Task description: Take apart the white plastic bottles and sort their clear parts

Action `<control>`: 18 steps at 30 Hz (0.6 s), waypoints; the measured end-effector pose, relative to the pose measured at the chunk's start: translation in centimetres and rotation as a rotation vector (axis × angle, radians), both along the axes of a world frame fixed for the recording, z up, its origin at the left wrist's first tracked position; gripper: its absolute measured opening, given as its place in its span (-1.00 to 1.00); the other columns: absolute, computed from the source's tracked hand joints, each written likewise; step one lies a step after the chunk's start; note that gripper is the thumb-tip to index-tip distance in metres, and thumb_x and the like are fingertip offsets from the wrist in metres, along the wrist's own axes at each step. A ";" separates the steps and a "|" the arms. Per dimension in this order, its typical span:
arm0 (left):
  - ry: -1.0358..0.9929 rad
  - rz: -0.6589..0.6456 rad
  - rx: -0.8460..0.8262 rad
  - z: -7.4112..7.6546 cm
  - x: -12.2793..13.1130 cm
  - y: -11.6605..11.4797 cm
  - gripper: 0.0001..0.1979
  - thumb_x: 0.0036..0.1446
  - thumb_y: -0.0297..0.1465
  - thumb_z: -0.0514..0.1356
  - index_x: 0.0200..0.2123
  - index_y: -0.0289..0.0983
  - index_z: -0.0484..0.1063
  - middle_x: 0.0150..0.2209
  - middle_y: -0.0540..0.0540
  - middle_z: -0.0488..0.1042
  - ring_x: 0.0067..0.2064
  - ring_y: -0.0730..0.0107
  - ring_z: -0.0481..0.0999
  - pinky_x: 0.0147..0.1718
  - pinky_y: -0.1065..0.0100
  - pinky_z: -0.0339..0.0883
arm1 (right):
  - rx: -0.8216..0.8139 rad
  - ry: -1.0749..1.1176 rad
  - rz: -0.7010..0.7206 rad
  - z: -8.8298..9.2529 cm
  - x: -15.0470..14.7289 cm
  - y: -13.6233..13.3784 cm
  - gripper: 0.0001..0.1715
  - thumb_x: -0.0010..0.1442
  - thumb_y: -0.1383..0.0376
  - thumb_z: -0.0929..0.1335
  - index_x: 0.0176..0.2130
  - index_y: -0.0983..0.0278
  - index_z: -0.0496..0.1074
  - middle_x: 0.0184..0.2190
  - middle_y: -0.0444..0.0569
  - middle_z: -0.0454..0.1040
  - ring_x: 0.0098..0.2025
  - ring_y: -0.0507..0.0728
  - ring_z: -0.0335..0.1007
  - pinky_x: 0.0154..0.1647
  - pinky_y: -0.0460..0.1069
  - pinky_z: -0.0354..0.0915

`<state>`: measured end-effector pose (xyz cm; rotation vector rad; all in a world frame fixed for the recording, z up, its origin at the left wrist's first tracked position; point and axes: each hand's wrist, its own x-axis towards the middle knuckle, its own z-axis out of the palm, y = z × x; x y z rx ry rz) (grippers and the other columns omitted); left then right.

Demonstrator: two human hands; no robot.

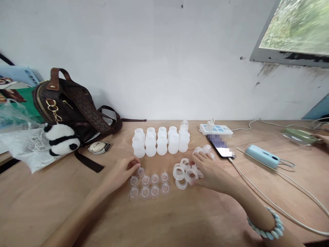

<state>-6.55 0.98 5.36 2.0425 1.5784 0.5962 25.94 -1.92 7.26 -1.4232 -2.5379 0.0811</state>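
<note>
The left hand (119, 173) is laid on the surface (180, 219). Its fingertips (135, 166) are touching the rear-left piece of the clear teats (150, 185), which are set in rows just beside it. Whether the grip is closed on that teat cannot be told. The right hand (212, 173) is rested on the cluster of clear rings (183, 173), with the grip open and the fingers spread. White bottles (161, 142) are lined up behind both groups. A phone (221, 145) is placed near the rings.
</note>
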 end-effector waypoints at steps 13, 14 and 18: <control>0.001 0.038 0.046 0.1 -0.3 -0.1 -0.68 0.20 -0.16 0.02 -0.29 -0.25 0.44 -0.38 -0.07 0.56 -0.33 0.17 0.53 -0.36 0.30 0.25 | 0.300 0.060 -0.254 4.0 0.0 10.8 -0.77 0.25 0.28 0.31 -0.08 0.29 0.36 -0.08 0.15 0.47 -0.01 0.31 0.37 -0.04 0.12 0.22; 0.010 0.039 0.063 0.0 -0.4 0.0 -0.69 0.21 -0.17 0.02 -0.28 -0.25 0.44 -0.38 -0.07 0.56 -0.32 0.17 0.53 -0.37 0.30 0.25 | 0.309 0.064 -0.284 4.2 -0.2 11.6 -0.75 0.27 0.26 0.30 -0.06 0.30 0.36 -0.07 0.19 0.46 0.01 0.33 0.36 -0.05 0.12 0.22; 0.042 0.044 0.125 -0.5 -0.8 0.1 -0.70 0.24 -0.19 0.01 -0.27 -0.22 0.45 -0.38 -0.04 0.56 -0.33 0.19 0.51 -0.36 0.31 0.22 | 0.285 0.062 -0.357 4.1 -0.9 13.9 -0.66 0.31 0.14 0.26 -0.05 0.33 0.35 -0.10 0.24 0.48 -0.08 0.33 0.41 -0.16 0.09 0.25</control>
